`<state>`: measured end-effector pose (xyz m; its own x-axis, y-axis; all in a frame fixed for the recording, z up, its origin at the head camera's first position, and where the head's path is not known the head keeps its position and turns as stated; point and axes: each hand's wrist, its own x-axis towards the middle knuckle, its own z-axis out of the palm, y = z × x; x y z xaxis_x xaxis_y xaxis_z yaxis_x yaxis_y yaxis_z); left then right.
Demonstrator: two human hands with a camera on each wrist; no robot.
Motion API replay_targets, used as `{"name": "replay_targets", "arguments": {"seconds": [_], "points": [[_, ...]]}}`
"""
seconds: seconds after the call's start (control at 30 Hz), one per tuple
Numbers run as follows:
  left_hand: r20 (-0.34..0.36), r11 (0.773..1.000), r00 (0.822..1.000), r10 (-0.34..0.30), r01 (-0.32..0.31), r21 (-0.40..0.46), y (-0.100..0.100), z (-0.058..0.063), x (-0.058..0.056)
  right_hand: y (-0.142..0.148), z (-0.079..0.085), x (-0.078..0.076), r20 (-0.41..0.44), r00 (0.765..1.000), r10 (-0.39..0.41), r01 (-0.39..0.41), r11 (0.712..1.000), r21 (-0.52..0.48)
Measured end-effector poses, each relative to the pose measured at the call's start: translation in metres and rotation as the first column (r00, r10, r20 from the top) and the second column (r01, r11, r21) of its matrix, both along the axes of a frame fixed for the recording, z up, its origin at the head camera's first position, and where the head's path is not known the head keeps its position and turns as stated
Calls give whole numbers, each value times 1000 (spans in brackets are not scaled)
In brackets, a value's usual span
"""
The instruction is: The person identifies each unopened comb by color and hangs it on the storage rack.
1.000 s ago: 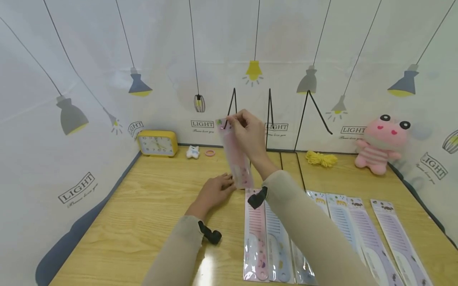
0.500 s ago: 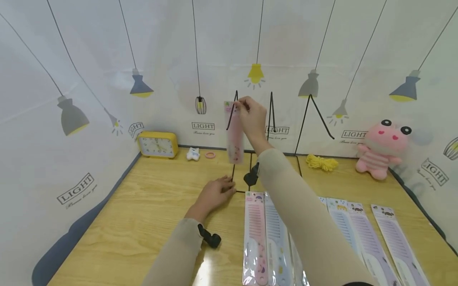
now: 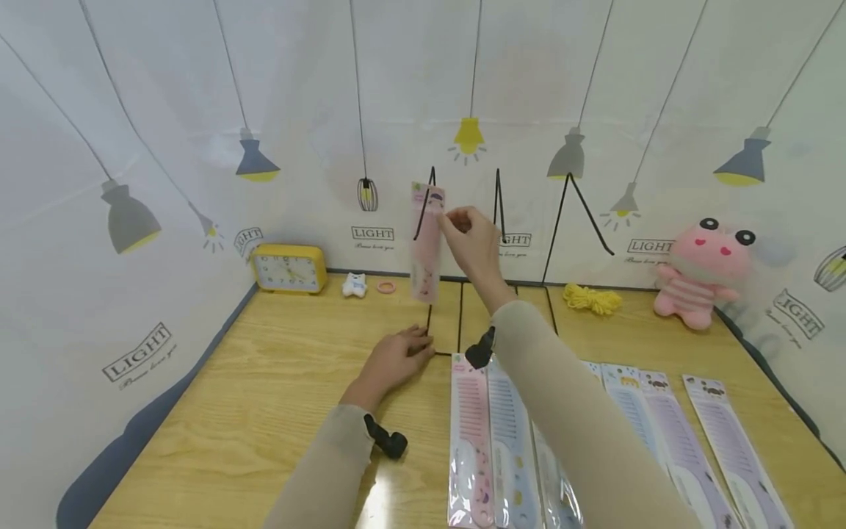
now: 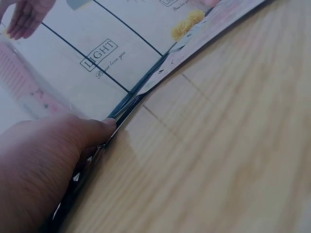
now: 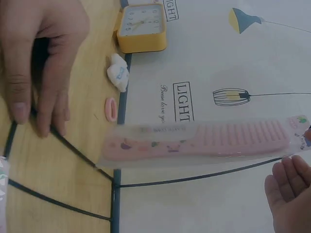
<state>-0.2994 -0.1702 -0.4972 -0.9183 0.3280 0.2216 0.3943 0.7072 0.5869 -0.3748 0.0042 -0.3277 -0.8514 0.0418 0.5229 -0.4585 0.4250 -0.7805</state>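
A pink comb (image 3: 426,253) in a clear packet hangs upright from the left hook of a black wire rack (image 3: 460,316). My right hand (image 3: 474,246) is just right of the packet's upper part; in the right wrist view its relaxed fingers (image 5: 286,182) lie beside the packet's top end. Down on the table my left hand (image 3: 394,364) holds the front left corner of the rack's base, with the thumb (image 4: 99,128) against the dark wire in the left wrist view. Closest to the hands on the table lies another packaged pink comb (image 3: 471,441).
Blue comb (image 3: 509,448) and purple comb (image 3: 734,441) packets lie in a row at the right, partly under the right sleeve. Along the back stand a yellow clock (image 3: 288,268), a white bear figure (image 3: 354,284), a pink ring (image 3: 386,287), yellow cord (image 3: 591,299) and a pink plush (image 3: 700,275).
The pink comb packet was tilted in my right hand's pinch, then rose onto the left hook and hangs straight. The right hand has let go and drawn down and right. The left hand has stayed put.
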Motion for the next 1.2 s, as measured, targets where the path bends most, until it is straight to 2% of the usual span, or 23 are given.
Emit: {"name": "replay_targets", "arguments": {"seconds": [0.1,0.2,0.37,0.5,0.73,0.83,1.03,1.2], "points": [[15,1000,1000,8,-8,3,-1,0,0,9,-14,15,33,999,37,-37,999,27],[31,1000,999,12,-12,-2,0,-1,0,19,-30,32,93,990,110,-117,991,71],[45,1000,999,25,-25,-10,2,-1,-1,39,-59,61,261,940,221,-268,950,162],[45,999,998,32,-31,-17,3,-2,-1,57,-78,77,318,903,290,-363,910,202],[30,999,999,28,-27,-31,2,1,1,87,-115,94,346,851,396,-508,788,347],[21,999,1000,19,-18,-27,3,1,1,98,-130,93,326,851,412,-518,763,386],[12,1000,1000,17,-17,-4,4,3,0,111,-152,86,252,890,379,-455,740,495],[16,1000,1000,12,-11,-13,3,1,1,111,-161,84,268,892,363,-451,732,510]]}}
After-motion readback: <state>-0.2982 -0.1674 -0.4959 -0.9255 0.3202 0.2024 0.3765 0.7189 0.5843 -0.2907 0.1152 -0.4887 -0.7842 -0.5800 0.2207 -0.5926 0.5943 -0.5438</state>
